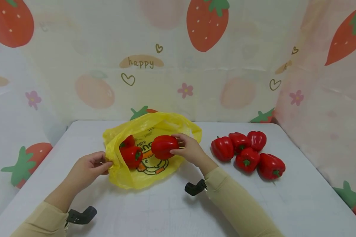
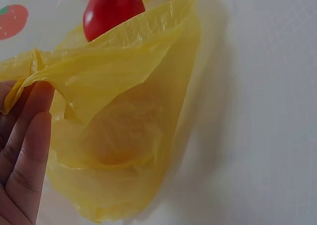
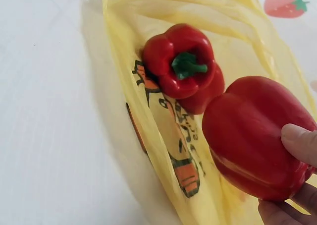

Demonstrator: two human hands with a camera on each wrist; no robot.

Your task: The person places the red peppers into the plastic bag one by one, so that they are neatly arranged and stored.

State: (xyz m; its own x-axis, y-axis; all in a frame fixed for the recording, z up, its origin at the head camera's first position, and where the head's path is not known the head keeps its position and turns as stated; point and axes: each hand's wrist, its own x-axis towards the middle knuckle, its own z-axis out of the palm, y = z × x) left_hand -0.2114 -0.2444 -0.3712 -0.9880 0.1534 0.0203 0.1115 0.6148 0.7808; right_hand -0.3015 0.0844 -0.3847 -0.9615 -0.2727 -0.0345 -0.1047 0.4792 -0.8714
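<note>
A yellow plastic bag [image 1: 118,177] with a printed duck lies on the table, its mouth held apart. My left hand [image 1: 90,166] pinches the bag's left edge between thumb and fingers; the left wrist view shows the fingers [image 2: 32,140] at the folded plastic. Two red bell peppers sit inside the bag, the front one [image 1: 132,157] with its green stem showing. My right hand [image 1: 191,149] grips another red bell pepper [image 1: 164,147] at the bag's opening. In the right wrist view this held pepper [image 3: 255,138] is beside the bagged pepper [image 3: 179,56].
Several red bell peppers [image 1: 247,160] lie grouped on the white table [image 1: 172,210], right of the bag. A curtain [image 1: 172,75] printed with strawberries and hearts stands behind the table and along both sides.
</note>
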